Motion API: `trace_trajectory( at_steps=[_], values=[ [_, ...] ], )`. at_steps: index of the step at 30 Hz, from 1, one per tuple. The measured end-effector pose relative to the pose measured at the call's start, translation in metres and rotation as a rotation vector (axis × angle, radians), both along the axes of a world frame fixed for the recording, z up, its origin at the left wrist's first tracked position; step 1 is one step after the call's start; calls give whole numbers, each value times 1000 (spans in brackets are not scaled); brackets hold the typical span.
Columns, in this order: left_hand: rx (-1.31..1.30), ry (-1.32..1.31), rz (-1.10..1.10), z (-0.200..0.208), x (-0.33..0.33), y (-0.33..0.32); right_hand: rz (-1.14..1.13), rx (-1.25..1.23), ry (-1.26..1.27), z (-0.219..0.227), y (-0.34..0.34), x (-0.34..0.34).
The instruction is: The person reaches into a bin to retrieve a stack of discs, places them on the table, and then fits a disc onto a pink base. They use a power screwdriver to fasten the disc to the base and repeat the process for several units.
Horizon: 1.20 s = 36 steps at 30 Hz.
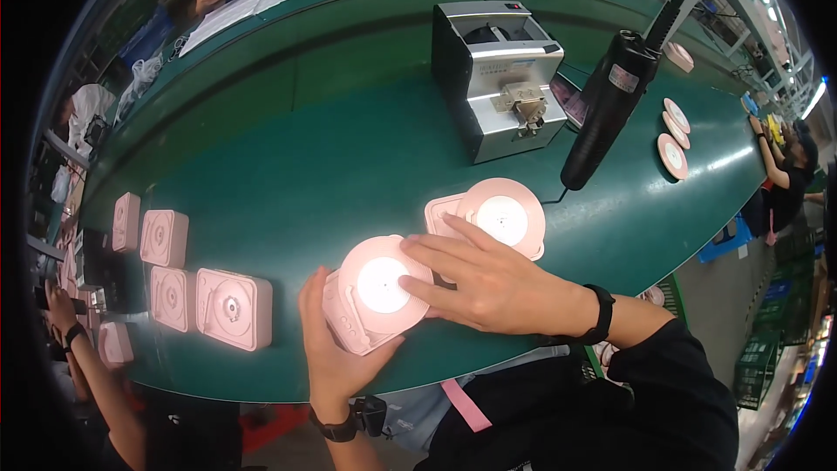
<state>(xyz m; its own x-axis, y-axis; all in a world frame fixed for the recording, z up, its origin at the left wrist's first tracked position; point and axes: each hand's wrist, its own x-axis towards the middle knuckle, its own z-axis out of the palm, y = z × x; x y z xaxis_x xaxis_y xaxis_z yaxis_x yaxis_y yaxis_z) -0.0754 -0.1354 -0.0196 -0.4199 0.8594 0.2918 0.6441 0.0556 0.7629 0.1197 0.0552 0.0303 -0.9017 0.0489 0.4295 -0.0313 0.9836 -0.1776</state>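
My left hand (338,365) grips a small pink record player (349,318) by its left side, tilted above the near edge of the table. A pink disc with a white centre (384,286) lies on its top. My right hand (488,292) reaches over from the right with fingers apart and stretched out, their tips touching the disc; its thumb is hidden. Just beyond that hand, a second pink record player (442,208) rests on the table with a similar pink disc (521,201) covering most of it.
Several pink record player bases without discs (234,307) stand at the left. A silver and black machine (510,78) sits at the back, beside a hanging black electric screwdriver (615,109). Loose pink discs (672,157) lie far right on the green table (349,148). Other people work around it.
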Motion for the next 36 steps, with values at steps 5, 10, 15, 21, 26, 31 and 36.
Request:
trace_trajectory(
  at_steps=[5, 10, 15, 21, 26, 31, 36],
  values=[
    [-9, 52, 5, 12, 7, 2, 175, -197, 6, 13, 16, 28],
    [-181, 276, 6, 51, 32, 19, -62, -154, -83, 19, 36, 24],
    [-303, 463, -119, 47, 35, 50, -240, -100, -85, -7, 45, 42],
    [-202, 393, -278, 73, 15, 50, -228, -205, -50, -10, 18, 95],
    [-222, 428, -332, 50, -8, 83, -308, -268, -82, 2, 25, 162],
    [-116, 510, -210, 31, -20, 125, -600, -54, -46, -2, 72, 204],
    [-133, 635, 6, 44, -26, 127, -743, -219, 147, 22, 129, 269]
  ],
)
